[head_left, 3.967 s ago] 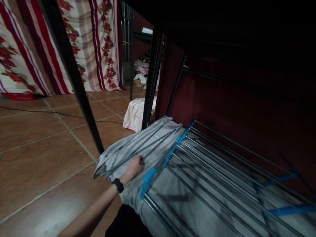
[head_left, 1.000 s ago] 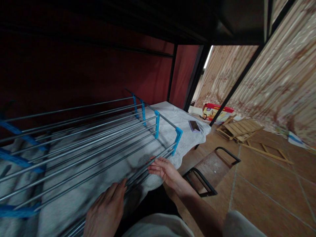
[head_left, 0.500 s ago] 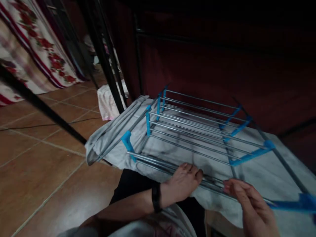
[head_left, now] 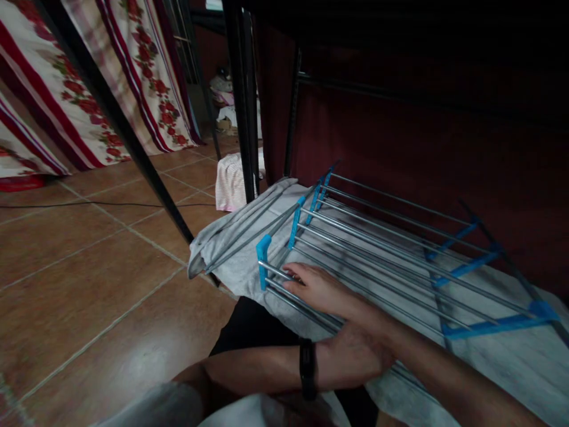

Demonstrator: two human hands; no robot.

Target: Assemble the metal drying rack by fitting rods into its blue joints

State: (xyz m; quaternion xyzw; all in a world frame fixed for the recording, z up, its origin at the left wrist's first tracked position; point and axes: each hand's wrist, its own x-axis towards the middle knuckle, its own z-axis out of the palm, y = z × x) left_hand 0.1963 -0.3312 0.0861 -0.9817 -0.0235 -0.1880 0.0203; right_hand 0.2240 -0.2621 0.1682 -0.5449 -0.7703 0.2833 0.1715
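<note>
A folded drying rack (head_left: 382,237) of grey metal rods and blue plastic brackets lies flat on a grey cloth (head_left: 222,243). My right hand (head_left: 315,287) reaches leftward across it. Its fingers lie stretched over the front rods, just beside the nearest blue bracket (head_left: 263,249). My left hand (head_left: 355,356), with a black wristband (head_left: 307,367) on the wrist, rests at the rack's front edge. It sits under my right forearm, which hides its fingers.
Black metal posts (head_left: 242,101) stand just behind the rack's left end, and a slanted black bar (head_left: 120,124) crosses the left. Dark red fabric (head_left: 400,136) backs the rack. A pink cloth (head_left: 229,181), a cable (head_left: 89,203) and floral curtains (head_left: 146,71) lie beyond on the tiled floor.
My right hand has moved from the right side across my left wrist to the rods by the left blue bracket. My left hand stays at the front rods. The view swung.
</note>
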